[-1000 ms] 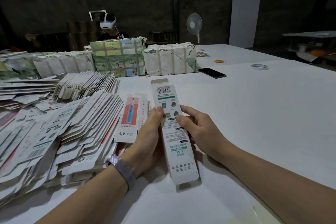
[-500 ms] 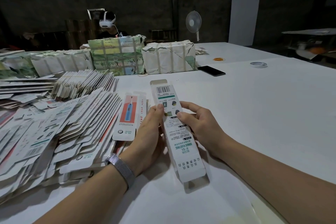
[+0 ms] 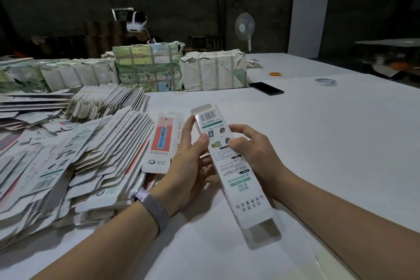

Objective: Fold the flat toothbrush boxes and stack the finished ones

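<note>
A toothbrush box [image 3: 229, 166] is being held between both hands above the white table [image 3: 329, 143].

It is being gripped on its side by the left hand [image 3: 188, 161], thumb on top, and pinched by the curled right hand [image 3: 252, 152]; flat boxes [image 3: 75, 161] are being kept piled left of the left hand.

A black phone [image 3: 266, 88], a tape roll [image 3: 325, 82] and wrapped bundles [image 3: 213, 70] lie on the white table [image 3: 329, 143]; a fan [image 3: 244, 27] stands behind.

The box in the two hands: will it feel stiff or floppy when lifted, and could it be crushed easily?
The box is thin card, opened into a hollow sleeve, so probably light and fairly stiff lengthwise. Its near end is open with a loose flap, so a hard squeeze there would likely dent it. The left hand and right hand hold its sides.
</note>
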A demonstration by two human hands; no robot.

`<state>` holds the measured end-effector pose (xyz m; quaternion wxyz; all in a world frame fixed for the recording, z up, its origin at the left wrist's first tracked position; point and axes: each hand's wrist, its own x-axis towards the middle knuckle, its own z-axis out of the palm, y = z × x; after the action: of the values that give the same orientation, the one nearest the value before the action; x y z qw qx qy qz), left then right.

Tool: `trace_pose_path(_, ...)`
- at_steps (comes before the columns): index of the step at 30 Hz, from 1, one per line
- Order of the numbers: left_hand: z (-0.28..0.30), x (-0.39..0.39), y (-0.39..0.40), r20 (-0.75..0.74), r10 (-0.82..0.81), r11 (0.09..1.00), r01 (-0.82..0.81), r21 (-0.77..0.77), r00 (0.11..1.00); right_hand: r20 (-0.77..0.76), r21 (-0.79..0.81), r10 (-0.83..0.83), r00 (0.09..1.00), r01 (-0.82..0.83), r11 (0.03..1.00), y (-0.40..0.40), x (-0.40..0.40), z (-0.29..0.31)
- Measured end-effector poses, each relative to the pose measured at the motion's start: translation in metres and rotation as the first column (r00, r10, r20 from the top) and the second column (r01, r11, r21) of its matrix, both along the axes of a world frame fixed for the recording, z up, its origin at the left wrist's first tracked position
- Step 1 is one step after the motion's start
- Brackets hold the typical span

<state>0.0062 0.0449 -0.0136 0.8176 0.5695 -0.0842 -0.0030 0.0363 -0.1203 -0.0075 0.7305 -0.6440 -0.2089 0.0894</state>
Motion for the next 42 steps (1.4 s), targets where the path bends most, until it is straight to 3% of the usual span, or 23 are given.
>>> trace_pose_path(5, 0.000, 0.001, -0.001, -0.010, -0.033, 0.999, 0.033, -0.024, 0.999, -0.085, 0.087, 0.024, 0.996, -0.017, 0.996, -0.005, 0.008, 0.004)
trace_pose_path(12, 0.002, -0.002, -0.001, -0.004, -0.079, 0.997, 0.079, -0.001, 0.997, -0.069, 0.123, 0.026, 0.997, -0.017, 0.992, -0.006, 0.009, 0.006)
trace_pose_path(22, 0.007, -0.010, -0.002, -0.012, -0.169, 0.982, 0.170, 0.086, 0.985, 0.058, 0.007, -0.066, 0.996, 0.066, 0.998, -0.003, 0.005, 0.008)
trace_pose_path(28, 0.007, -0.011, -0.001, 0.012, -0.187, 0.979, 0.185, 0.090, 0.982, 0.058, -0.020, -0.041, 0.997, 0.043, 0.999, -0.002, 0.005, 0.009)
trace_pose_path(42, 0.008, -0.012, -0.001, 0.015, -0.202, 0.973, 0.199, 0.118, 0.979, -0.015, 0.076, -0.027, 1.000, 0.028, 0.997, -0.006, 0.002, 0.015)
